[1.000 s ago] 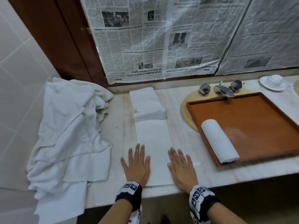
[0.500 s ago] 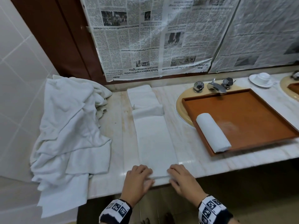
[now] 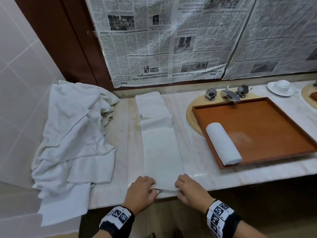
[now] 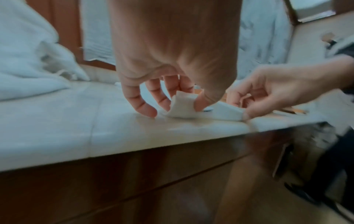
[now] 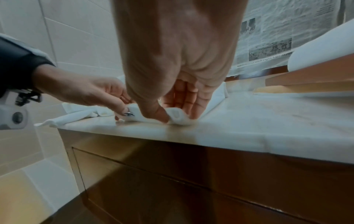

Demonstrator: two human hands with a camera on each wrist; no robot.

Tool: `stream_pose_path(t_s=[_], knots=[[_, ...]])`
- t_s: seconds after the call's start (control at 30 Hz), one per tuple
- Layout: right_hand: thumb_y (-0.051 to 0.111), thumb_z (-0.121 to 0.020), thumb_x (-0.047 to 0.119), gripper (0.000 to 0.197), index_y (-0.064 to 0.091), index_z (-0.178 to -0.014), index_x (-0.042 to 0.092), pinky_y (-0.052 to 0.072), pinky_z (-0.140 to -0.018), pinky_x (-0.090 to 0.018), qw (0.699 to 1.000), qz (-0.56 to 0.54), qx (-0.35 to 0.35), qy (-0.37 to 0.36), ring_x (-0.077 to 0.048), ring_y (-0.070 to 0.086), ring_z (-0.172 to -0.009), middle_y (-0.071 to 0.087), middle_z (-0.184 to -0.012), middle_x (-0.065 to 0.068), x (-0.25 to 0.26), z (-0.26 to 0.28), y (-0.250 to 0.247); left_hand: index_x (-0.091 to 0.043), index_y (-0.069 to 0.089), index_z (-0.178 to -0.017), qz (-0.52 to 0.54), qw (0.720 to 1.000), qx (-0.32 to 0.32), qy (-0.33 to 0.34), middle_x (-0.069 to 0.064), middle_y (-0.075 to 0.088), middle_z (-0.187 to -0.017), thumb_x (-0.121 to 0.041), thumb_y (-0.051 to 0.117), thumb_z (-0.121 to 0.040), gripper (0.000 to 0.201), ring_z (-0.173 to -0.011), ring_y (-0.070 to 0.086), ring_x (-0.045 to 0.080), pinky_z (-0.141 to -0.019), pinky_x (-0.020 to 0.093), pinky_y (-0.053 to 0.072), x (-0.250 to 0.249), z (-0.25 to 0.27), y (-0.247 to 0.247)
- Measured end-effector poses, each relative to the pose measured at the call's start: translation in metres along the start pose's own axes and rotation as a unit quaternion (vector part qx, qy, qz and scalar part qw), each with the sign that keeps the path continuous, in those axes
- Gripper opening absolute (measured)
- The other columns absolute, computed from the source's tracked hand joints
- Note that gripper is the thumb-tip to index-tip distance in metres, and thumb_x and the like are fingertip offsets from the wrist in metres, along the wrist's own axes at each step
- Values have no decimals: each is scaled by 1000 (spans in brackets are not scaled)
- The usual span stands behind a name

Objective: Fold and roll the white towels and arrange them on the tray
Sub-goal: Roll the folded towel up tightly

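— Moved back from flat on the cloth to its near edge: left hand (image 3: pixel 139 192) and right hand (image 3: pixel 192 193), now curled at the front lip of the pale marble counter (image 3: pixel 214 170).

— Holding what?

— Near end of the long folded white towel strip (image 3: pixel 161 152), pinched at both corners. Left thumb and fingers closed on the left corner, lifted a little off the stone (image 4: pixel 182 106). Right thumb pressed down at the right corner, cloth curled over beside it (image 5: pixel 176 115).

— And the strip itself?

— Laid lengthwise across the counter, from the front edge to the back wall, with a crosswise fold partway up. Flat on the stone apart from the pinched end.

— Anything on the tray?

— One rolled white towel (image 3: pixel 223 143), lying along the near-left side of the brown wooden rectangular tray (image 3: pixel 283 127). Tray set over the yellowish sink basin (image 3: pixel 190 114), just under the chrome tap (image 3: pixel 229 94).

— Elsewhere?

— Heaped to the left: loose pile of white towels (image 3: pixel 73 134), spilling over the counter's front edge. Far right, upturned white cup on a saucer (image 3: pixel 281 86). Behind, upside-down newspaper sheets (image 3: pixel 163 40) covering the wall. Marker-patterned black wristbands (image 3: pixel 118 219) on both wrists.
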State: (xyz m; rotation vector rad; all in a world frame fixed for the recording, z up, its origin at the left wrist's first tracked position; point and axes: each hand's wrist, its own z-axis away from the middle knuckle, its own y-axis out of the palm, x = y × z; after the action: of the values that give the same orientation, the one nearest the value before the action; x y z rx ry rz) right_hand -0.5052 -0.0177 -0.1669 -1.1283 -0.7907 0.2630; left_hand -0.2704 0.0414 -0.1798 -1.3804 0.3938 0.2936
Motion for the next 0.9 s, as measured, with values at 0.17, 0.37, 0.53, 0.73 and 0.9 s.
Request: stream_pose_path(t_s=[0.17,0.37,0.53,0.73,0.9], knots=[[53,-91,30,14,59,-97,20,45,-69,-28,983,-136,-9,126,-16,58,-78,62,-88,3,-3,-19,-22,-32,59,-85,173,982,35,-68,-12,63,-85,-45,55,-88,15,-79,56,4,-74,24,45,11,-15,-14],[55,-92,27,23,57,-112,16,49,-85,-32,974,-160,-43,157,-19,59,-97,61,-104,1,-8,-37,-17,-32,59,-84,166,975,7,-149,-6,66,-87,-42,60,-93,14,-84,58,14,-70,29,40,12,-29,-14],[62,-91,17,22,58,-112,21,46,-61,-31,992,21,-91,87,-22,57,-81,54,-105,0,-6,-33,-4,-32,51,-91,132,975,-21,-176,-2,61,-85,-45,57,-92,14,-82,57,20,-68,32,41,6,-26,-8],[56,-73,33,20,65,-85,20,46,-52,-29,989,118,-83,-23,-18,57,-75,60,-88,4,-9,-26,-2,-24,67,-100,61,992,-80,-79,-6,53,-101,-23,57,-95,12,-91,51,17,-71,33,49,0,-26,1],[74,-60,28,21,64,-76,17,45,-55,-28,984,155,-80,-23,-18,57,-76,60,-82,1,-7,-26,4,-30,71,-80,-33,994,-103,-6,-16,64,-88,-44,68,-81,15,-81,58,18,-50,32,49,-1,-14,0]])
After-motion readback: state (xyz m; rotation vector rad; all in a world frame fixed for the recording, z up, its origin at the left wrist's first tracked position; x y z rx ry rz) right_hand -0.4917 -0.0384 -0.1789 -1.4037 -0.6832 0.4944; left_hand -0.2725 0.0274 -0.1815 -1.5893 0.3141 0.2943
